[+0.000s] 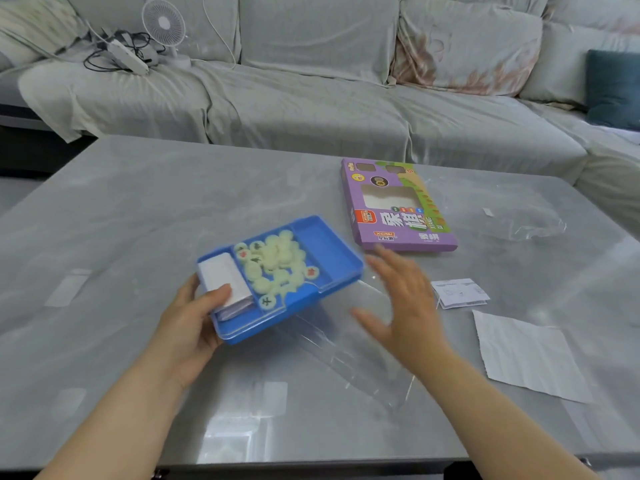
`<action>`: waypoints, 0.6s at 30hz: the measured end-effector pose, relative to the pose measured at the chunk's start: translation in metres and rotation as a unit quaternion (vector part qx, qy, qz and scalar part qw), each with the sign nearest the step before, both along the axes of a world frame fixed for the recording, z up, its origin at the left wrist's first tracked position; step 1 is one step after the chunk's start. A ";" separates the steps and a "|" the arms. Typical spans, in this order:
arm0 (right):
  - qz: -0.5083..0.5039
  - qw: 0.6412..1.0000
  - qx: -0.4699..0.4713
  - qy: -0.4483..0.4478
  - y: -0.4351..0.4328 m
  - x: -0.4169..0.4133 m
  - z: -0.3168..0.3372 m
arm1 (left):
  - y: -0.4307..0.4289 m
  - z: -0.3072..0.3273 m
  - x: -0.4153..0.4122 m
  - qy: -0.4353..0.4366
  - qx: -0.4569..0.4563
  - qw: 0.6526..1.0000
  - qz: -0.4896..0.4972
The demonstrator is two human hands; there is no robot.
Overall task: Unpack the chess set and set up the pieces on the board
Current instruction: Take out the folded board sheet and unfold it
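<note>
Tray (325, 251) gripped by left fingers (219, 294).

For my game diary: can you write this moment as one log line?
left hand: holds blue tray | right hand: open, beside tray | pieces: piled in middle compartment, not set up

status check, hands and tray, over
Left hand grips tray, thumb on folded sheet. Right hand open, empty. Pieces loose in middle compartment. Clear lid on table below.
</note>
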State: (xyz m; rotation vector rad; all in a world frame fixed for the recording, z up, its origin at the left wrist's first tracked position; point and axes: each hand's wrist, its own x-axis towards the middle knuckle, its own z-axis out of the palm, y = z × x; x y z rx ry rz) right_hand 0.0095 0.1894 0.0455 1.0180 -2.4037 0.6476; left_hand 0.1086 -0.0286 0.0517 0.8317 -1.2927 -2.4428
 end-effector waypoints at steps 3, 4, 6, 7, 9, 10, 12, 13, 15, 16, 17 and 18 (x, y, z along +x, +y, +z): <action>-0.189 0.967 -0.025 -0.169 0.020 -0.020 0.005 | -0.015 -0.003 0.007 0.000 -0.036 0.999 0.036; -0.230 0.942 0.002 -0.245 0.025 -0.026 0.005 | -0.018 -0.004 0.009 -0.003 -0.046 0.998 0.044; -0.263 0.905 0.087 -0.322 0.031 -0.035 0.004 | -0.019 -0.005 0.012 -0.007 -0.060 0.997 0.054; -0.263 0.895 0.108 -0.343 0.031 -0.037 0.003 | -0.019 -0.005 0.013 -0.007 -0.062 0.996 0.059; -0.264 0.880 0.097 -0.382 0.027 -0.041 0.001 | -0.017 -0.007 0.014 -0.002 -0.060 0.996 0.071; -0.265 0.879 0.090 -0.387 0.026 -0.043 -0.001 | -0.016 -0.007 0.015 0.002 -0.057 0.995 0.076; -0.265 0.881 0.072 -0.384 0.027 -0.044 -0.003 | -0.018 -0.008 0.017 0.013 -0.055 0.995 0.086; -0.256 0.885 0.053 -0.386 0.029 -0.044 -0.004 | -0.019 -0.008 0.018 0.020 -0.056 0.994 0.090; -0.229 0.892 0.000 -0.390 0.035 -0.043 -0.005 | -0.024 -0.009 0.019 0.033 -0.060 0.993 0.096; -0.219 0.890 -0.030 -0.399 0.038 -0.041 -0.005 | -0.027 -0.009 0.020 0.040 -0.061 0.992 0.098; -0.210 0.885 -0.062 -0.411 0.043 -0.040 -0.005 | -0.028 -0.008 0.021 0.045 -0.062 0.992 0.100; -0.200 0.879 -0.096 -0.423 0.048 -0.038 -0.005 | -0.029 -0.008 0.021 0.050 -0.063 0.992 0.101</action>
